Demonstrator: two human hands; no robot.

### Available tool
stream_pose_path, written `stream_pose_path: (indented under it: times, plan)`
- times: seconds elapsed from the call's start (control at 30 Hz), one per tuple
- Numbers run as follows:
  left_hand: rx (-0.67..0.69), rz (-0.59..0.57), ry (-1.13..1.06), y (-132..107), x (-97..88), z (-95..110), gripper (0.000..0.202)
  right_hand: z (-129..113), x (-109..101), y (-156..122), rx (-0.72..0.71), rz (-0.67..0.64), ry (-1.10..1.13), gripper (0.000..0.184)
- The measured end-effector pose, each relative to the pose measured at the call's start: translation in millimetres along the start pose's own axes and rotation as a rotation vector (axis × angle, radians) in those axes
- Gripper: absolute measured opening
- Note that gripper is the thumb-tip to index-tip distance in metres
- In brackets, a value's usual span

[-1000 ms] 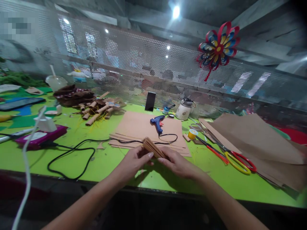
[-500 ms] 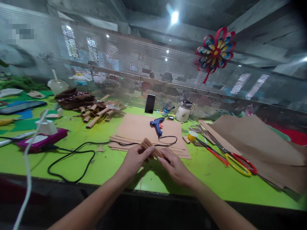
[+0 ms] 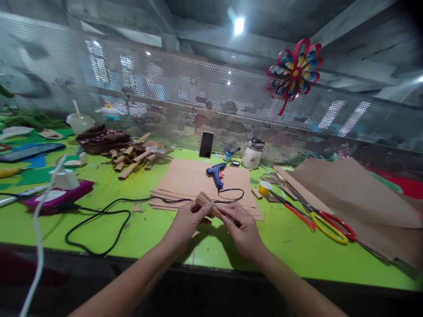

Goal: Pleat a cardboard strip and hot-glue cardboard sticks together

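Note:
Both hands hold a folded strip of brown kraft paper [image 3: 204, 199] above the near part of the green table. My left hand [image 3: 189, 221] pinches its left end between thumb and fingers. My right hand [image 3: 243, 229] is closed around the other end, its fingertips partly hiding the paper. The layered edges of the strip show at the upper left. Just beyond the hands lies a stack of kraft sheets [image 3: 185, 172], with a blue glue gun [image 3: 216, 175] resting on it.
A black cord [image 3: 114, 200] runs left to a purple power strip [image 3: 79, 196]. Right of the stack are a yellow thread spool [image 3: 265, 188], scissors [image 3: 330, 226] and large brown paper sheets [image 3: 357, 189]. Rolled paper tubes [image 3: 135, 164], a phone [image 3: 206, 144] and a bottle [image 3: 253, 154] stand behind.
My right hand has shifted slightly down and right along the folded paper, its fingers more curled. My left hand keeps its pinch in nearly the same place.

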State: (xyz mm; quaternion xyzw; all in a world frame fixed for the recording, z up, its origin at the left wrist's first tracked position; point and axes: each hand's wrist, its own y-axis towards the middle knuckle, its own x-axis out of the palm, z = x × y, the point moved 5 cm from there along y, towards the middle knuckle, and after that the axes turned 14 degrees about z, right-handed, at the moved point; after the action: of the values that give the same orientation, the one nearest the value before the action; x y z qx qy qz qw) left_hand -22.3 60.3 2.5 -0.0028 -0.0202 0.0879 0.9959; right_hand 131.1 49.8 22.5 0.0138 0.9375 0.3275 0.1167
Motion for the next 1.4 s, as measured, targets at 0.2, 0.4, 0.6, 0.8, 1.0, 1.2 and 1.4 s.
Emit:
stream_pose_path:
  times: [0.2, 0.4, 0.6, 0.8, 1.0, 1.2, 1.4]
  plan:
    - [-0.092, -0.153, -0.196, -4, 19.3, 1, 0.031, 2, -5, 4, 0.107, 0.136, 0.082, 0.018]
    - [-0.07, -0.24, -0.249, 7, 47.6, 14, 0.038, 19, -10, 11, 0.324, 0.326, 0.235, 0.04]
    - [-0.088, -0.297, -0.342, 29, 71.1, 31, 0.035, 20, -15, 24, 0.209, 0.395, 0.186, 0.042]
    - [-0.161, -0.305, -0.335, 49, 71.4, 30, 0.032, 20, -13, 28, 0.179, 0.238, 0.105, 0.046]
    - [-0.233, -0.455, -0.379, 49, 66.2, 16, 0.027, 11, -35, 59, 0.056, 0.247, -0.155, 0.027]
    - [-0.327, -0.552, -0.426, 36, 70.9, 8, 0.024, 23, -32, 82, 0.235, 0.241, 0.063, 0.028]
    - [-0.257, -0.527, -0.407, 34, 74.8, 3, 0.023, 37, -29, 72, 0.312, 0.339, 0.137, 0.039]
